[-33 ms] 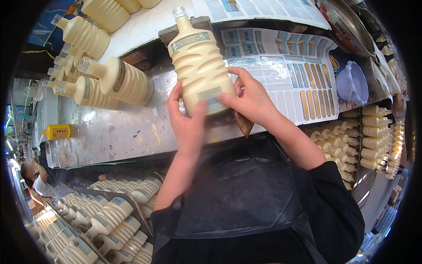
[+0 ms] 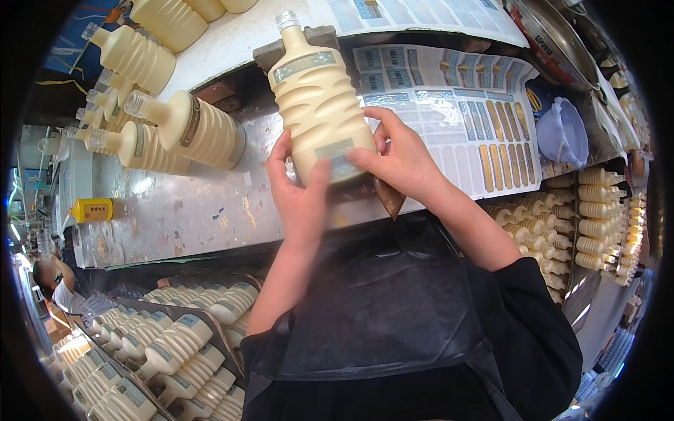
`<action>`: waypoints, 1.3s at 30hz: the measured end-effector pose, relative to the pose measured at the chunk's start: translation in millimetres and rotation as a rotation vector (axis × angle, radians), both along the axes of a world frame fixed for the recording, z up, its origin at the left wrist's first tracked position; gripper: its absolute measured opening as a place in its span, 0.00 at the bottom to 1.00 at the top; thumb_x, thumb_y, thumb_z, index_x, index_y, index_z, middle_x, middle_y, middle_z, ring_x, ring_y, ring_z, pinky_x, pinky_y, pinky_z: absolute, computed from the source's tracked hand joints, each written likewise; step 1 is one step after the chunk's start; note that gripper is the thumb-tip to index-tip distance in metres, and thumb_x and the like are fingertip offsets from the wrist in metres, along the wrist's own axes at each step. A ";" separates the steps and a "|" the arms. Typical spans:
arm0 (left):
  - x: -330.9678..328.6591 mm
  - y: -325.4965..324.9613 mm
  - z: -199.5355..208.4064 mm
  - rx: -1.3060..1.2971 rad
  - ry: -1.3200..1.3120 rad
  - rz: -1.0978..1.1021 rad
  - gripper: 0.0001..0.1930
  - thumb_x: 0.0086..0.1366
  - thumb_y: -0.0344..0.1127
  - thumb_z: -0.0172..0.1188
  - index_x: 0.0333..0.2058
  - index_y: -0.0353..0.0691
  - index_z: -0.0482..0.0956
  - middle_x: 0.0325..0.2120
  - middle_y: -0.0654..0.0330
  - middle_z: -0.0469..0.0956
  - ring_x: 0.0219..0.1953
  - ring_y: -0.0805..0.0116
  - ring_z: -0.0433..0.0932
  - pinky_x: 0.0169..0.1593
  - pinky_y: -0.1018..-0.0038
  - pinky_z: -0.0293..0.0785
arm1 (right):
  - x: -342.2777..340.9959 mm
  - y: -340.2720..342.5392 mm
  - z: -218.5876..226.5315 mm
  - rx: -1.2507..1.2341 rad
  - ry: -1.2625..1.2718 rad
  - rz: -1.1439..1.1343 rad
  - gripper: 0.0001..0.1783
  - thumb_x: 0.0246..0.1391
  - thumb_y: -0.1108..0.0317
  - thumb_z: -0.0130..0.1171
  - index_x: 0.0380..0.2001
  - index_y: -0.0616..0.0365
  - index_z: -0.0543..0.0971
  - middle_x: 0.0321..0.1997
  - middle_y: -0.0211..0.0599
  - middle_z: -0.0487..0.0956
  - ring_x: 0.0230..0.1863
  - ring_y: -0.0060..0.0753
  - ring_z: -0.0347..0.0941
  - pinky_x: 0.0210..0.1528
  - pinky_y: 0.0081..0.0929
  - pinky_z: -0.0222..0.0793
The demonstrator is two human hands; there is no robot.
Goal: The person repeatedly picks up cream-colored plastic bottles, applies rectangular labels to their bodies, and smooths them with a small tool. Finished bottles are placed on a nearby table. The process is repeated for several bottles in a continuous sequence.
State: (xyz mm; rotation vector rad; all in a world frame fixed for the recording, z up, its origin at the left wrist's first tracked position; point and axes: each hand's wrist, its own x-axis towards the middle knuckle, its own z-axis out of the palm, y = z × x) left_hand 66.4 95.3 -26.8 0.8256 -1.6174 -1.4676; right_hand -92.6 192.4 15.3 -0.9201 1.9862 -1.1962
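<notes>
A cream, ridged bottle (image 2: pixel 319 105) with a clear glass neck leans back on a brown block (image 2: pixel 270 55) above the bench. A blue-grey label band wraps its shoulder, and a small blue-grey label (image 2: pixel 334 149) sits low on its front. My left hand (image 2: pixel 298 186) closes on the bottle's lower left side, its thumb near the low label. From the right, my right hand (image 2: pixel 400 154) grips the lower side, thumb pressed on the label's right end. To the right lies a sheet of blue and gold labels (image 2: pixel 463 133).
Several cream bottles (image 2: pixel 210 133) stand at the bench's left, near a yellow container (image 2: pixel 93 210). A lilac bucket (image 2: pixel 563 133) sits at the right. Racks of bottles (image 2: pixel 175 344) fill the lower left and right side (image 2: pixel 597 217). Another person (image 2: pixel 63 284) is at far left.
</notes>
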 end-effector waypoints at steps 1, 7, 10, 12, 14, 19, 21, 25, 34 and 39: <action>0.3 -0.2 -0.1 -0.002 0.001 -0.002 0.36 0.64 0.37 0.68 0.66 0.33 0.63 0.58 0.51 0.65 0.63 0.61 0.65 0.68 0.64 0.61 | 0.3 0.0 0.2 -0.004 -0.004 -0.002 0.42 0.51 0.54 0.73 0.63 0.64 0.68 0.29 0.25 0.69 0.32 0.19 0.67 0.36 0.21 0.68; 0.1 -0.2 -0.5 0.011 0.012 -0.007 0.36 0.63 0.36 0.68 0.67 0.33 0.63 0.59 0.51 0.65 0.63 0.60 0.64 0.68 0.63 0.61 | 0.2 0.6 -2.3 -0.013 0.014 -0.006 0.40 0.52 0.54 0.72 0.63 0.64 0.69 0.29 0.25 0.69 0.32 0.19 0.67 0.37 0.21 0.68; 0.3 0.2 -0.5 0.018 0.002 -0.020 0.38 0.62 0.36 0.68 0.67 0.33 0.61 0.59 0.50 0.64 0.64 0.59 0.64 0.68 0.63 0.60 | -2.3 -0.2 -6.5 -0.058 -0.087 -0.025 0.40 0.53 0.54 0.71 0.63 0.63 0.70 0.29 0.25 0.69 0.32 0.19 0.67 0.37 0.21 0.68; 0.1 1.3 1.7 0.017 -0.020 -0.027 0.39 0.60 0.35 0.68 0.67 0.33 0.59 0.60 0.49 0.63 0.64 0.58 0.64 0.68 0.63 0.61 | 0.7 -0.4 -1.0 -0.024 -0.043 -0.027 0.39 0.54 0.54 0.71 0.63 0.63 0.70 0.29 0.25 0.68 0.31 0.19 0.67 0.36 0.22 0.68; -2.0 3.6 7.1 0.015 -0.043 -0.028 0.41 0.59 0.35 0.68 0.67 0.33 0.58 0.60 0.49 0.62 0.65 0.57 0.63 0.68 0.62 0.61 | 2.3 -0.8 0.7 -0.005 0.005 -0.029 0.39 0.54 0.53 0.71 0.62 0.62 0.70 0.28 0.25 0.68 0.31 0.19 0.67 0.36 0.22 0.68; -3.6 4.5 5.8 0.026 -0.032 -0.011 0.42 0.58 0.35 0.69 0.67 0.33 0.58 0.61 0.48 0.62 0.65 0.57 0.63 0.68 0.61 0.61 | 2.7 -1.5 -0.6 -0.008 0.047 -0.033 0.39 0.53 0.52 0.72 0.61 0.62 0.71 0.28 0.26 0.68 0.30 0.20 0.66 0.34 0.22 0.68; -3.9 4.9 4.6 0.025 -0.028 -0.010 0.42 0.58 0.35 0.69 0.67 0.33 0.58 0.61 0.48 0.62 0.65 0.56 0.63 0.68 0.61 0.61 | 2.8 -1.5 -1.2 -0.012 0.053 -0.037 0.39 0.53 0.52 0.72 0.61 0.62 0.71 0.27 0.25 0.68 0.30 0.20 0.66 0.34 0.22 0.68; -3.2 3.1 2.2 0.013 -0.030 -0.012 0.42 0.58 0.36 0.70 0.67 0.33 0.58 0.61 0.48 0.62 0.65 0.56 0.63 0.68 0.61 0.61 | 3.7 -2.2 -3.1 -0.024 0.063 -0.046 0.39 0.53 0.52 0.72 0.61 0.62 0.71 0.27 0.25 0.68 0.29 0.19 0.66 0.34 0.22 0.68; -1.8 1.9 1.1 0.005 -0.036 -0.014 0.42 0.57 0.37 0.71 0.67 0.33 0.60 0.60 0.47 0.63 0.65 0.55 0.64 0.68 0.60 0.61 | -10.3 -1.4 1.2 -0.015 -0.082 -0.047 0.27 0.61 0.56 0.65 0.56 0.62 0.75 0.31 0.26 0.74 0.34 0.18 0.70 0.38 0.20 0.69; -2.3 1.8 5.2 -0.031 -0.088 -0.001 0.44 0.55 0.38 0.72 0.67 0.33 0.60 0.60 0.47 0.64 0.65 0.54 0.64 0.69 0.60 0.60 | -28.0 -2.6 25.0 -0.325 -0.144 -0.036 0.15 0.61 0.71 0.61 0.50 0.60 0.78 0.37 0.30 0.79 0.44 0.20 0.76 0.46 0.22 0.74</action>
